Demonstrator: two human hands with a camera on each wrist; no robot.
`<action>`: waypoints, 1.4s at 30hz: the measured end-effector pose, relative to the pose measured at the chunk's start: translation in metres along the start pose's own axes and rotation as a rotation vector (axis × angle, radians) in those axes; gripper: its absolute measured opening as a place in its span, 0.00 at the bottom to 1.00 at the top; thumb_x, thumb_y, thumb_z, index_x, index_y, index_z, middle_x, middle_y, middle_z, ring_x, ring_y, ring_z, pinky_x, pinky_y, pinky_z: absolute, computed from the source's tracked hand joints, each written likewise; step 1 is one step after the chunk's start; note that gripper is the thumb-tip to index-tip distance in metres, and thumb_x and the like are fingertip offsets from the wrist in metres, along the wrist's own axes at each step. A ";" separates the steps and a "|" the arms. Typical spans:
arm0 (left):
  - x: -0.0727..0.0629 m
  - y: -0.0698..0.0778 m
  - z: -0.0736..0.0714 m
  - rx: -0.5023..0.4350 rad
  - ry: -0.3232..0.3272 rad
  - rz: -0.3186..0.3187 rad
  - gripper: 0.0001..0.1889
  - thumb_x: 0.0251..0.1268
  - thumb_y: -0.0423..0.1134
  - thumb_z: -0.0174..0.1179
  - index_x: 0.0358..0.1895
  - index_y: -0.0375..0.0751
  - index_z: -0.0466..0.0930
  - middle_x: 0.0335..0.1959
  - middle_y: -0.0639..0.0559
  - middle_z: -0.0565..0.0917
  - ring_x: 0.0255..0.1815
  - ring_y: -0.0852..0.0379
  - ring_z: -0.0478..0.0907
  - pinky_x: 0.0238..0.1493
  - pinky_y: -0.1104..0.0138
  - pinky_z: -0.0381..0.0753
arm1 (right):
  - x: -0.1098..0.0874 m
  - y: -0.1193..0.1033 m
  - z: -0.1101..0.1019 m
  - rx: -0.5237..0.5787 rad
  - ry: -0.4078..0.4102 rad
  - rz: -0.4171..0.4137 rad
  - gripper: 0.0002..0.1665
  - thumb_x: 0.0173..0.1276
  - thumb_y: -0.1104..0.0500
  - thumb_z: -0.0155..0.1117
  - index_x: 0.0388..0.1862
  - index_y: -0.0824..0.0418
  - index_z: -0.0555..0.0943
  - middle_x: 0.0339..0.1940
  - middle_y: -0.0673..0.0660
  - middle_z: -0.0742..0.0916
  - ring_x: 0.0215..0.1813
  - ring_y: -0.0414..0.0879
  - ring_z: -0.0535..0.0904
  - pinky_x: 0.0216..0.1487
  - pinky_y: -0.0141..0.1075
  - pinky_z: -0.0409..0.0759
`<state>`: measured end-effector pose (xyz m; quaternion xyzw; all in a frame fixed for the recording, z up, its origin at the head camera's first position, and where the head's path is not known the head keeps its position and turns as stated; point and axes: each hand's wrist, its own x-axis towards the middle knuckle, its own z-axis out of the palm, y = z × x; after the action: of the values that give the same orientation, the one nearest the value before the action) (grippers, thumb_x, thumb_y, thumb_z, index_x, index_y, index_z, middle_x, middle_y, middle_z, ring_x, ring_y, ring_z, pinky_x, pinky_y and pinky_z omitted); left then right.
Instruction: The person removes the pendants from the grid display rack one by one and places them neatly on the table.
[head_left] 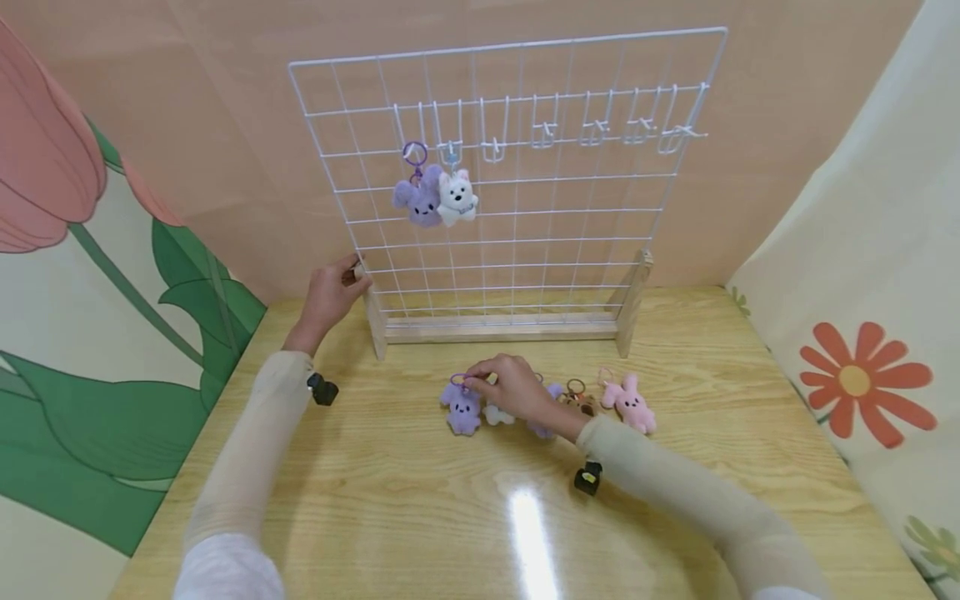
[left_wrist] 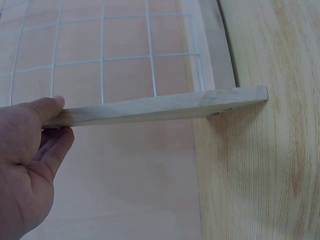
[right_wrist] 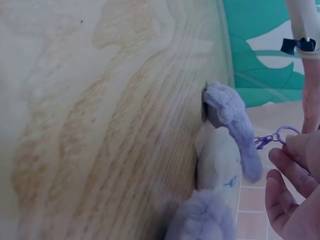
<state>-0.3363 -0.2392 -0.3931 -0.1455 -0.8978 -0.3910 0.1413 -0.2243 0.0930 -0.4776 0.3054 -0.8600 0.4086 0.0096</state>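
My left hand (head_left: pixel 330 298) grips the top of the left wooden upright (left_wrist: pixel 160 106) of the white wire grid rack (head_left: pixel 510 42), thumb on one side and fingers on the other. Over the table, my right hand (head_left: pixel 517 387) pinches the purple ring (right_wrist: pixel 288 129) of a purple plush keychain (head_left: pixel 463 412) at the left end of a row. The plush seems to rest on the table still. Beside it lies a white plush keychain (right_wrist: pixel 220 160), partly covered by the right hand in the head view. Another purple plush (head_left: pixel 542 431) is mostly hidden by that hand.
A brown plush keychain (head_left: pixel 581 402) and a pink rabbit plush keychain (head_left: pixel 633 408) lie farther right. From the grid's hooks hang a purple plush (head_left: pixel 420 200) and a white dog plush (head_left: pixel 457 198). Several white hooks (head_left: pixel 594 132) to their right hold nothing.
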 end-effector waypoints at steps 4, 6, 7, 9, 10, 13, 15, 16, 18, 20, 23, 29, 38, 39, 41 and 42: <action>0.000 -0.001 0.000 0.009 0.011 0.005 0.23 0.70 0.30 0.65 0.65 0.25 0.76 0.49 0.30 0.86 0.53 0.37 0.85 0.54 0.50 0.86 | 0.003 0.005 0.003 -0.013 -0.004 -0.003 0.09 0.72 0.57 0.69 0.46 0.59 0.91 0.38 0.51 0.92 0.21 0.34 0.78 0.20 0.28 0.77; 0.001 -0.001 0.000 0.008 0.013 0.008 0.23 0.70 0.30 0.65 0.65 0.25 0.76 0.49 0.30 0.86 0.53 0.37 0.86 0.54 0.51 0.86 | 0.005 0.007 0.004 -0.016 -0.006 0.003 0.09 0.72 0.57 0.69 0.46 0.59 0.91 0.38 0.51 0.92 0.22 0.34 0.78 0.21 0.27 0.75; 0.001 -0.001 0.000 0.005 0.011 0.011 0.23 0.70 0.30 0.65 0.65 0.25 0.76 0.49 0.30 0.86 0.53 0.37 0.86 0.54 0.51 0.86 | 0.005 0.007 0.005 -0.018 -0.008 0.008 0.09 0.72 0.57 0.69 0.46 0.59 0.91 0.38 0.51 0.92 0.21 0.35 0.77 0.21 0.27 0.74; 0.001 -0.002 0.000 0.002 0.006 0.014 0.23 0.70 0.30 0.65 0.66 0.25 0.75 0.49 0.29 0.86 0.53 0.37 0.85 0.54 0.50 0.86 | 0.005 0.008 0.005 -0.013 -0.010 0.019 0.09 0.73 0.57 0.69 0.46 0.59 0.91 0.38 0.51 0.92 0.19 0.35 0.76 0.20 0.27 0.72; 0.001 -0.001 0.000 -0.001 0.005 0.015 0.24 0.70 0.30 0.65 0.66 0.25 0.75 0.49 0.29 0.85 0.53 0.36 0.85 0.54 0.50 0.86 | 0.006 0.009 0.006 -0.011 -0.010 0.023 0.09 0.73 0.57 0.69 0.46 0.59 0.91 0.39 0.51 0.92 0.18 0.36 0.74 0.20 0.27 0.72; 0.000 -0.001 0.000 -0.006 0.002 0.017 0.24 0.71 0.30 0.64 0.66 0.24 0.75 0.50 0.28 0.85 0.53 0.36 0.85 0.54 0.50 0.86 | 0.006 0.010 0.007 -0.020 -0.009 0.033 0.09 0.73 0.57 0.68 0.46 0.58 0.91 0.39 0.50 0.92 0.19 0.34 0.74 0.22 0.28 0.72; 0.000 -0.001 0.000 -0.008 0.001 0.015 0.24 0.71 0.30 0.64 0.67 0.25 0.74 0.50 0.29 0.85 0.53 0.36 0.85 0.54 0.50 0.86 | 0.006 0.012 0.007 -0.029 -0.006 0.043 0.09 0.73 0.57 0.69 0.46 0.58 0.91 0.38 0.49 0.92 0.22 0.33 0.77 0.24 0.28 0.74; 0.000 -0.001 0.000 -0.006 0.002 0.012 0.24 0.71 0.30 0.64 0.67 0.25 0.74 0.51 0.29 0.85 0.53 0.36 0.85 0.54 0.50 0.86 | 0.006 0.013 0.008 -0.031 -0.005 0.048 0.09 0.73 0.57 0.69 0.46 0.57 0.91 0.38 0.49 0.92 0.25 0.33 0.78 0.26 0.28 0.75; -0.001 -0.001 0.000 0.000 0.000 0.009 0.24 0.71 0.30 0.64 0.67 0.25 0.74 0.51 0.29 0.85 0.54 0.37 0.85 0.55 0.50 0.86 | 0.007 0.014 0.008 -0.034 -0.005 0.064 0.08 0.73 0.57 0.69 0.45 0.57 0.91 0.37 0.48 0.92 0.29 0.33 0.81 0.29 0.29 0.77; -0.001 -0.001 0.000 0.002 0.000 0.005 0.24 0.71 0.31 0.64 0.67 0.25 0.74 0.51 0.30 0.85 0.54 0.37 0.85 0.55 0.50 0.86 | 0.007 0.015 0.008 -0.029 -0.009 0.079 0.08 0.73 0.57 0.69 0.44 0.57 0.91 0.36 0.48 0.92 0.30 0.34 0.82 0.29 0.29 0.79; -0.001 -0.001 0.000 -0.002 -0.003 0.006 0.25 0.71 0.31 0.64 0.68 0.25 0.74 0.51 0.30 0.85 0.54 0.38 0.85 0.55 0.50 0.86 | 0.008 0.015 0.009 -0.029 -0.019 0.090 0.08 0.73 0.57 0.69 0.44 0.57 0.92 0.36 0.49 0.92 0.30 0.34 0.83 0.30 0.30 0.81; -0.001 0.001 0.000 -0.013 -0.007 0.003 0.25 0.72 0.32 0.64 0.68 0.25 0.73 0.52 0.30 0.85 0.55 0.38 0.84 0.55 0.50 0.86 | 0.011 0.019 0.011 -0.044 -0.043 0.095 0.09 0.73 0.55 0.68 0.43 0.57 0.92 0.35 0.48 0.92 0.28 0.33 0.82 0.31 0.31 0.82; 0.000 0.000 0.001 -0.023 -0.005 0.001 0.24 0.71 0.31 0.64 0.67 0.25 0.74 0.51 0.29 0.85 0.54 0.38 0.84 0.55 0.50 0.85 | 0.010 0.016 0.000 -0.045 -0.022 0.099 0.10 0.72 0.58 0.69 0.46 0.63 0.90 0.36 0.50 0.91 0.31 0.36 0.82 0.26 0.29 0.78; 0.000 0.000 0.001 -0.022 -0.005 0.000 0.24 0.71 0.31 0.64 0.67 0.25 0.74 0.51 0.29 0.85 0.55 0.38 0.84 0.55 0.50 0.85 | 0.009 0.014 -0.003 -0.044 -0.019 0.100 0.11 0.73 0.58 0.69 0.47 0.63 0.90 0.37 0.50 0.91 0.31 0.37 0.82 0.24 0.30 0.77; 0.000 -0.001 0.001 -0.022 -0.004 -0.003 0.25 0.71 0.31 0.64 0.68 0.25 0.74 0.52 0.30 0.85 0.55 0.38 0.84 0.56 0.50 0.85 | 0.009 0.009 -0.010 -0.051 -0.012 0.110 0.11 0.73 0.57 0.68 0.48 0.61 0.89 0.40 0.50 0.91 0.35 0.39 0.83 0.26 0.30 0.77; 0.000 -0.001 0.000 -0.017 -0.005 -0.007 0.25 0.71 0.31 0.64 0.68 0.26 0.74 0.52 0.30 0.85 0.55 0.38 0.84 0.56 0.50 0.85 | 0.009 0.006 -0.014 -0.054 -0.006 0.112 0.12 0.74 0.56 0.68 0.49 0.60 0.89 0.41 0.50 0.91 0.37 0.39 0.83 0.25 0.30 0.77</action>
<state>-0.3368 -0.2395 -0.3940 -0.1446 -0.8951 -0.3990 0.1367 -0.2377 0.1011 -0.4700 0.2576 -0.8865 0.3843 -0.0079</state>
